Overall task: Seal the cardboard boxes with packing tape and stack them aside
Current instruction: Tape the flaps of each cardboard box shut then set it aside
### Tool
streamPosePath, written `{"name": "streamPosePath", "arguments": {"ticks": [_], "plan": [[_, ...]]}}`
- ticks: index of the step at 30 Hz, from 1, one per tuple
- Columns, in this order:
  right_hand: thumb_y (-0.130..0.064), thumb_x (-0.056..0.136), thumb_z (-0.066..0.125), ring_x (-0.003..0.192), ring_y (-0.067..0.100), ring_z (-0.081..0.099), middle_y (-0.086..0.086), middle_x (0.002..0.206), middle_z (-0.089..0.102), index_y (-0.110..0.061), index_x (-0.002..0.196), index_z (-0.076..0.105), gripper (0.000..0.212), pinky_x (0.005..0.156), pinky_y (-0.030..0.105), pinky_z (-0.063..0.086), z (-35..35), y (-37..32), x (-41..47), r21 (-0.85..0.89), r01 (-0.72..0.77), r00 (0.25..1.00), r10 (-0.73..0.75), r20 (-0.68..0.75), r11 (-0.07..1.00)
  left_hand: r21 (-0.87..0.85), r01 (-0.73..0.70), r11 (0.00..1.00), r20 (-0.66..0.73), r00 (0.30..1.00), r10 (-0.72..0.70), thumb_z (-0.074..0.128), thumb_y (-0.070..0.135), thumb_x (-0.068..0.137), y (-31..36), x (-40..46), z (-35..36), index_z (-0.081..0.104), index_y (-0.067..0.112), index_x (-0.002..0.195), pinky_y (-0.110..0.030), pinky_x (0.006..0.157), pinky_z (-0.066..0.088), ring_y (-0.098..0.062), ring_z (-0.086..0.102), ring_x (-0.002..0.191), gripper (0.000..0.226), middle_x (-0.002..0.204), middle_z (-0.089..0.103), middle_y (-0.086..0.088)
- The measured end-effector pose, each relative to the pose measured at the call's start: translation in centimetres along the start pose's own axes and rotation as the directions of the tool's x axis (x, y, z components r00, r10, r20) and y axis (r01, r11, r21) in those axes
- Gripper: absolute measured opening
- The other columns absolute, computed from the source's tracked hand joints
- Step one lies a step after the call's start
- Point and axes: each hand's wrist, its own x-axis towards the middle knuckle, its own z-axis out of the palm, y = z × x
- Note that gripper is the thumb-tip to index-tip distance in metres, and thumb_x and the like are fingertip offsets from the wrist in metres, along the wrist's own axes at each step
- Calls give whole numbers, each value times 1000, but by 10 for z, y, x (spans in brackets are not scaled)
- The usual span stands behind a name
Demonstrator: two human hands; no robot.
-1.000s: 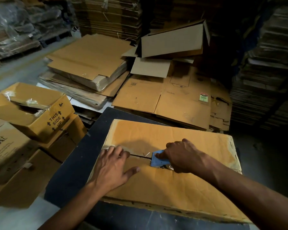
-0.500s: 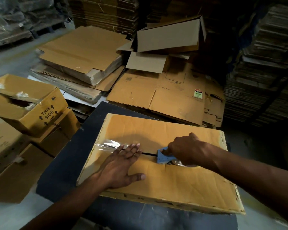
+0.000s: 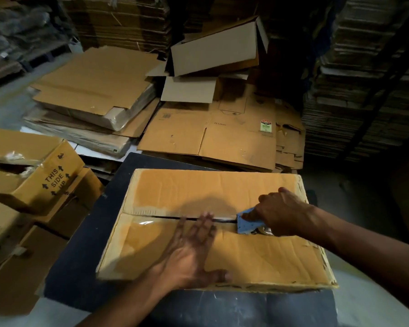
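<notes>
On the dark bench (image 3: 85, 234), toward its right edge, lies the worn cardboard box (image 3: 198, 185) — clear tape over the left of its seam. The left hand (image 3: 191, 253) presses flat, fingers straight; the right hand (image 3: 281, 211) grips the blue tape dispenser (image 3: 247, 223) on the seam.

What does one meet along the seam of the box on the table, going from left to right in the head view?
Clear tape already laid on the seam → left hand flat on the box → a short open stretch of seam → blue tape dispenser → right hand holding it.
</notes>
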Motion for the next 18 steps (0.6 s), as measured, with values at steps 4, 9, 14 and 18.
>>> {"name": "streamPosePath", "arguments": {"ticks": [4,9,14,18], "plan": [[-48,100,56,102,27,66,4,115,62,-43,151,41,53,89,41,50,2,0,-3,26,28,998,-26,-62,999,-96,56,994,34,998,-53,16,99,78,42,34,2,-15,18,164,-59,123,-17,-13,-27,154,121,168,-27,3],[-43,100,61,100,26,63,7,117,58,-39,153,40,57,78,38,53,-2,-9,4,76,64,997,-61,-47,995,-15,48,999,-260,964,-51,23,95,86,-1,10,20,15,18,166,-53,123,-7,-18,7,159,111,172,-1,2],[-49,105,44,101,36,63,11,123,54,-46,159,23,59,69,38,41,-29,-47,17,46,126,987,-121,-109,991,93,186,978,-260,953,-157,33,91,88,-71,-30,19,24,27,164,-50,119,11,-29,24,155,100,172,15,-7],[-44,104,50,103,31,66,7,120,64,-37,151,45,47,69,36,39,-42,-82,35,-28,134,984,-136,-116,991,67,203,977,-98,976,-196,25,94,87,-95,-47,17,-11,42,162,-50,124,-15,-17,-25,155,98,166,-30,5]]}}
